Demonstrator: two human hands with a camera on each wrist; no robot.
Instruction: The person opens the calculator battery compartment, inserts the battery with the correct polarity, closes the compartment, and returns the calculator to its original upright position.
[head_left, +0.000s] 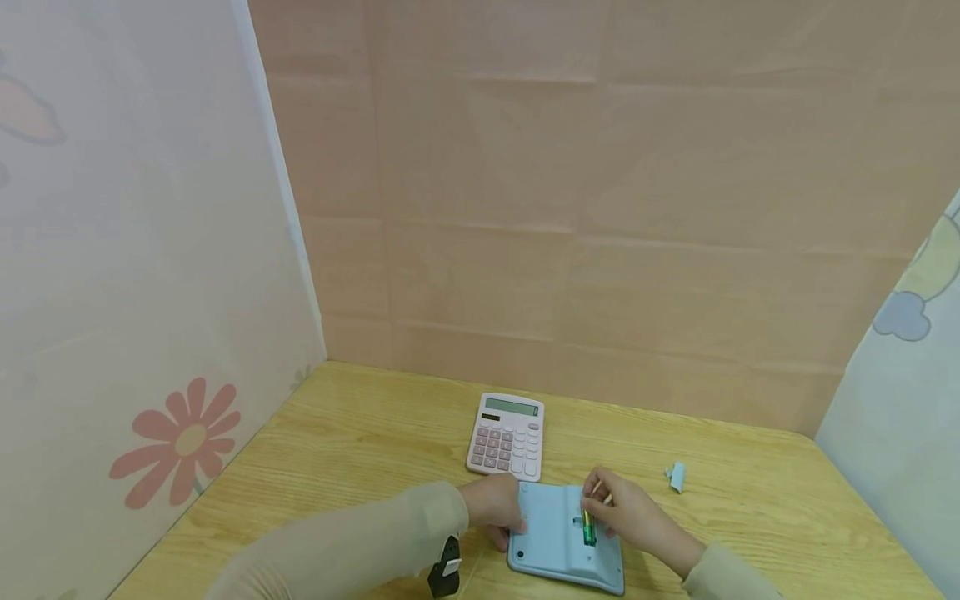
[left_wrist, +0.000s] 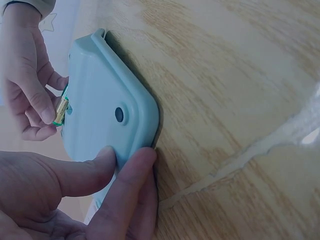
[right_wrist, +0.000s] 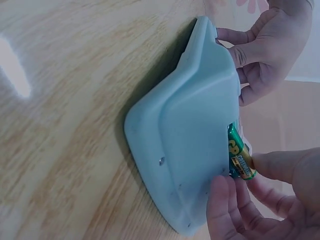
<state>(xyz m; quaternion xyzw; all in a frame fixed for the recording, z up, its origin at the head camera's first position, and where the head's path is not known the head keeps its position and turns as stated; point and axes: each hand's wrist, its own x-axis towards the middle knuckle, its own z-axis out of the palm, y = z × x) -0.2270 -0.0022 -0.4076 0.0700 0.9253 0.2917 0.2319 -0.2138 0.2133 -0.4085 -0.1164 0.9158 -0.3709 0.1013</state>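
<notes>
A light blue calculator [head_left: 543,525] lies back side up on the wooden table. Its left edge is held by my left hand [head_left: 491,504], with the thumb on the back and the fingers at the rim in the left wrist view. My right hand [head_left: 633,512] pinches a green and gold battery [right_wrist: 241,156] between thumb and fingers. One end of that battery sits at the opening in the calculator's back; how deep it goes is hidden. A dark round foot [left_wrist: 119,114] shows near one corner of the back.
A pink calculator [head_left: 506,437] lies face up just beyond the blue one. To the right, a small light blue cover piece [head_left: 677,477] lies on the table [head_left: 787,517]. A tan backdrop [head_left: 570,208] rises behind the table, with a flowered wall [head_left: 172,292] on the left.
</notes>
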